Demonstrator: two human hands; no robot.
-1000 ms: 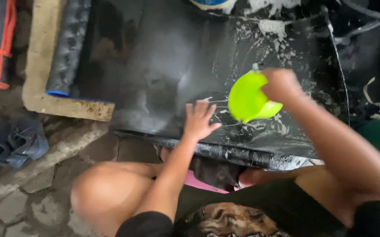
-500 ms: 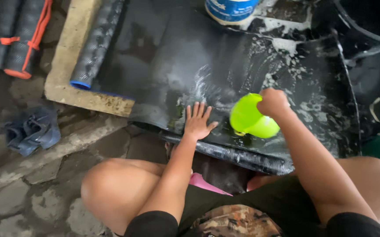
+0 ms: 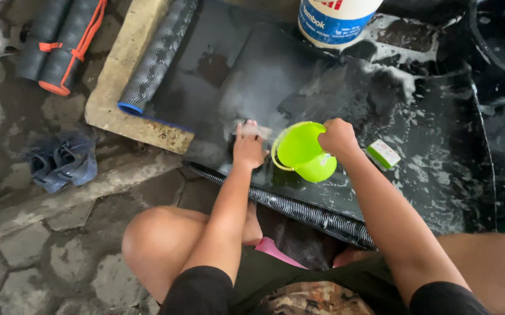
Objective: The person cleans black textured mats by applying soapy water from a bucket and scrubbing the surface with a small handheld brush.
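Observation:
A wet black rubber mat [image 3: 381,116] streaked with soap foam lies on the ground in front of me. My right hand [image 3: 337,136] grips the rim of a small lime-green bucket [image 3: 302,151], tipped toward the left over the mat. My left hand [image 3: 247,146] presses flat on the mat just left of the bucket, with water running over its fingers. A green and white sponge [image 3: 383,154] rests on the mat to the right of my right wrist.
A white and blue paint pail [image 3: 334,20] stands at the mat's far edge. A rolled black mat [image 3: 156,58] lies on a concrete slab [image 3: 112,99]; more rolled mats with orange trim [image 3: 65,44] and blue sandals [image 3: 60,163] lie left. A black tub [image 3: 500,52] is at right.
The bucket has tipped over toward my left hand and pours water on it. My left hand has slid a little farther up the mat, fingers drawn closer together.

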